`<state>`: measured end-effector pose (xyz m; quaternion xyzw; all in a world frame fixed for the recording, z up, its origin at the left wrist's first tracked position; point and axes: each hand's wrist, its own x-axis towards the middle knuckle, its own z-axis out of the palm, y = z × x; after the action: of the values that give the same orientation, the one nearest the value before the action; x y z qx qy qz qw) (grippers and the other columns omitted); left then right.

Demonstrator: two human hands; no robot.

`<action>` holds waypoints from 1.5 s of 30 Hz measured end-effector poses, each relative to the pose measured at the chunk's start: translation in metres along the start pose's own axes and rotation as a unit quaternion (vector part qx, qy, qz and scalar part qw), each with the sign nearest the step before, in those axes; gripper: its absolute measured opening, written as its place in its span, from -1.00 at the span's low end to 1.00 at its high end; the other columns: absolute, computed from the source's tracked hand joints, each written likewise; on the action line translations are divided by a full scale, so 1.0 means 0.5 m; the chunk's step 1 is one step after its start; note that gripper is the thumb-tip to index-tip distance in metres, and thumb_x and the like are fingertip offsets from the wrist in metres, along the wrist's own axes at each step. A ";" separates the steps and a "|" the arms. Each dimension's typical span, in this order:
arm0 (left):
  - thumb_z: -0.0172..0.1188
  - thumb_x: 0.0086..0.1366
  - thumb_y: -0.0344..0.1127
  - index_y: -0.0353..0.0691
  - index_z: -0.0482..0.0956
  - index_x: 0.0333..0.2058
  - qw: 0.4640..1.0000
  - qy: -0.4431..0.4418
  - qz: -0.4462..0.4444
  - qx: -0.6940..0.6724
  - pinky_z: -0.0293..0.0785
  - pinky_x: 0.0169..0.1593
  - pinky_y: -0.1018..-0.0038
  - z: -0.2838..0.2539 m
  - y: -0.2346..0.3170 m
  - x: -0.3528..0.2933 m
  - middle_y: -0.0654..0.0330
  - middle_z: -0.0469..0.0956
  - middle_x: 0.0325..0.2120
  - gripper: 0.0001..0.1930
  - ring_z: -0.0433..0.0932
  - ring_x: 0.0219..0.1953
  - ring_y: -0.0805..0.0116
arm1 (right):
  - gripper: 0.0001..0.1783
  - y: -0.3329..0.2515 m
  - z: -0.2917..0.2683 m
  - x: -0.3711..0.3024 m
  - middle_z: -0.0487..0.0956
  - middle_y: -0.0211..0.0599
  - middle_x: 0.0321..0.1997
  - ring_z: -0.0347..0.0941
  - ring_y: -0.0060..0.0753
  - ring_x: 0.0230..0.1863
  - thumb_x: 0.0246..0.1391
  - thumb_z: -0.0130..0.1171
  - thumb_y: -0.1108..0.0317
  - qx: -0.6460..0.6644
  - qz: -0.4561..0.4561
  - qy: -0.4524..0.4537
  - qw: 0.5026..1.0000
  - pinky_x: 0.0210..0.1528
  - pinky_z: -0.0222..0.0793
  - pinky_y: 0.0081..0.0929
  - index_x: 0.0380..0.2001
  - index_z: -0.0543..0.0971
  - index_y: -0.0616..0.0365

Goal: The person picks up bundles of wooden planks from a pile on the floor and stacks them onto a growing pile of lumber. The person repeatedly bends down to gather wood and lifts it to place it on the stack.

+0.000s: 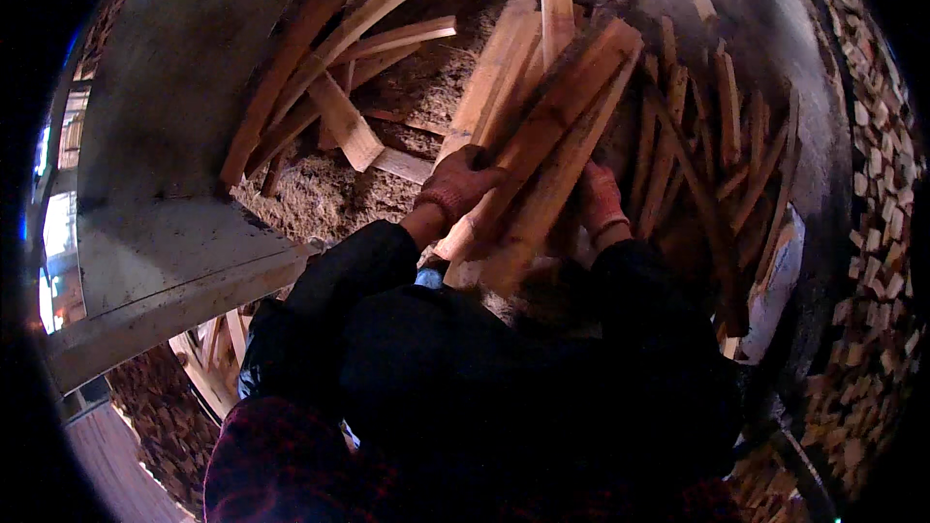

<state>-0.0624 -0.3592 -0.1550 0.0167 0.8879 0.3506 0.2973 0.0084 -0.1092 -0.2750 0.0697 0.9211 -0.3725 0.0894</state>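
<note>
In the middle lies a slanting stack of long, rough wooden boards (552, 136), tilted up to the right. My left hand (460, 182), in an orange-pink knitted glove, grips the left side of these boards. On the opposite side my right hand (601, 196), gloved alike, is closed against the rightmost board; its fingertips are hidden behind the wood. The boards' near ends reach down toward my dark jacket. Just beyond the stack, a paler board (557, 19) stands out at the far end.
Loose wooden slats (339, 68) lie crossed at the left on sawdust-covered ground (320, 196). More thin slats (678, 136) lean at the right. A grey metal panel with a ledge (194, 276) borders the left. Stacked cut wood (877, 232) lines the far right.
</note>
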 end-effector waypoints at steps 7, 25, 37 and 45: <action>0.34 0.08 -0.02 -0.45 0.50 0.03 0.985 -0.082 -0.028 -0.151 0.47 0.00 0.40 -0.001 0.011 0.004 -0.02 0.60 -0.12 -0.33 0.57 -0.09 0.24 | -0.59 -0.004 0.011 -0.010 0.58 0.03 -0.04 0.51 0.03 -0.03 0.29 -0.05 0.28 0.237 0.052 0.160 0.957 -0.01 0.43 -0.19 0.14 0.45 0.17; 0.43 0.11 -0.22 -0.26 0.37 -0.05 0.973 0.145 0.122 -0.128 0.45 -0.04 0.32 -0.062 0.060 -0.101 0.13 0.50 -0.21 -0.48 0.48 -0.15 0.28 | -0.25 -0.379 -0.156 -0.008 0.44 -0.14 0.22 0.39 -0.20 0.18 0.07 0.33 0.28 0.549 -0.008 0.028 0.835 0.23 0.31 -0.34 0.29 0.27 0.20; 0.36 0.18 -0.20 -0.41 0.43 0.09 0.965 0.101 0.176 -0.167 0.47 0.12 0.37 -0.078 0.033 0.003 -0.05 0.50 0.02 -0.42 0.53 0.05 0.19 | -0.78 -0.177 -0.156 0.006 0.68 -0.17 -0.23 0.61 -0.17 -0.20 0.06 0.14 0.42 0.486 0.126 0.009 0.865 -0.10 0.52 -0.35 -0.21 0.66 0.12; 0.33 0.18 -0.14 -0.28 0.43 0.14 0.930 0.261 0.211 0.151 0.45 0.13 0.32 -0.263 0.007 0.118 0.02 0.43 0.14 -0.41 0.48 0.11 0.11 | -0.58 -0.083 -0.318 -0.030 0.64 -0.27 -0.26 0.56 -0.35 -0.33 0.14 0.16 0.17 0.401 0.086 0.094 0.907 -0.19 0.49 -0.45 -0.01 0.55 0.20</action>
<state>-0.1826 -0.4228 -0.1074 0.1565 0.9526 0.2588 -0.0324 -0.0032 -0.0286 -0.1313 0.2137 0.6886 -0.6930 -0.0010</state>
